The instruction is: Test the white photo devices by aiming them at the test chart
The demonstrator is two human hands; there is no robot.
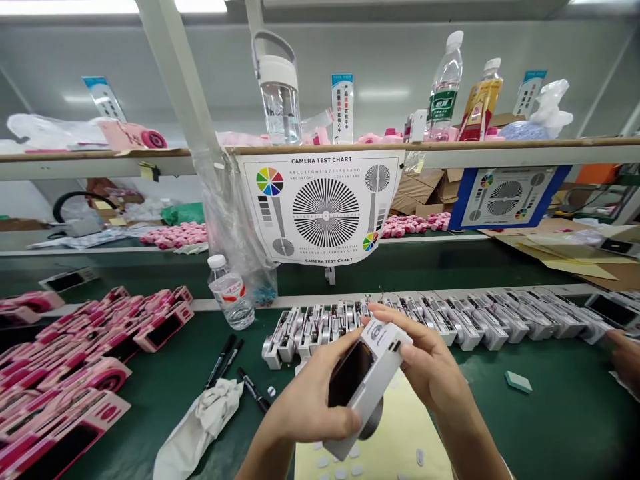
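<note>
Between my hands is a white toy camera (370,383), tilted, its dark screen facing up and left and its round lens pointing down. My left hand (313,393) is wrapped round its lower end, thumb along the near side. My right hand (425,360) grips the upper end, where small dark slots show, with fingers over the top edge. Below them lies a yellow sheet (400,433) with several small pale oval pieces on it. Just behind my hands stands a long row of white camera bodies (465,323) with some inner parts exposed.
Pink cameras (95,360) cover the left of the green bench. Nearby are a white cloth (200,427), black marker pens (254,390) and a water bottle (231,293). A camera test chart (325,210) hangs ahead. At right are a green block (518,382) and another person's hand (625,357).
</note>
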